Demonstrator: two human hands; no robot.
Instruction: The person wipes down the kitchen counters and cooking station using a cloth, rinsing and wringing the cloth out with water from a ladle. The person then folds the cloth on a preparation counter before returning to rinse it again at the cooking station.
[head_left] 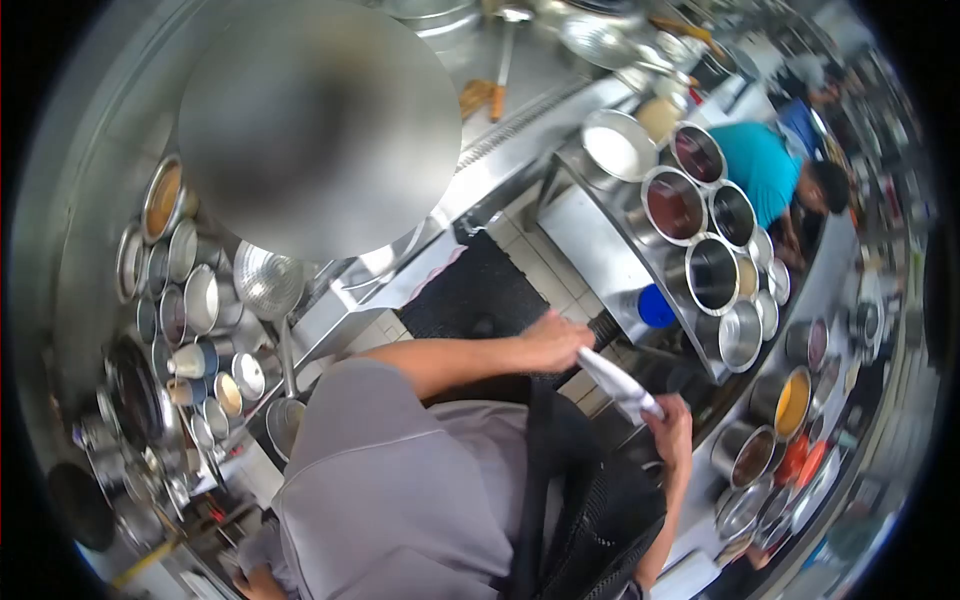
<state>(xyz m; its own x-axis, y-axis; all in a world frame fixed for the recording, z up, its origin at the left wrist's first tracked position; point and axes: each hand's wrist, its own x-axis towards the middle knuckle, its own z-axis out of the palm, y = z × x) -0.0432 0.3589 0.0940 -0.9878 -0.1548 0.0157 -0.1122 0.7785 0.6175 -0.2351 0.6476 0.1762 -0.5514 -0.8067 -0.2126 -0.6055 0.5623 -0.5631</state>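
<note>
A folded white cloth (618, 383) is stretched between my two hands in front of my body. My left hand (556, 342) grips its upper left end, fingers closed round it. At the lower right end, my right hand (672, 428) pinches the cloth. Below the hands are my grey shirt (400, 500) and a black strap or apron. Just beyond the cloth, a blue container (655, 305) shows by the metal counter's side.
Several metal pots (674, 205) with dark or red contents crowd the right counter. A co-worker in a teal shirt (750, 165) bends behind them. Left are a perforated ladle (268, 282) and several containers. A large round metal surface (320, 130) looms at upper left. Another person (262, 560) is lower left.
</note>
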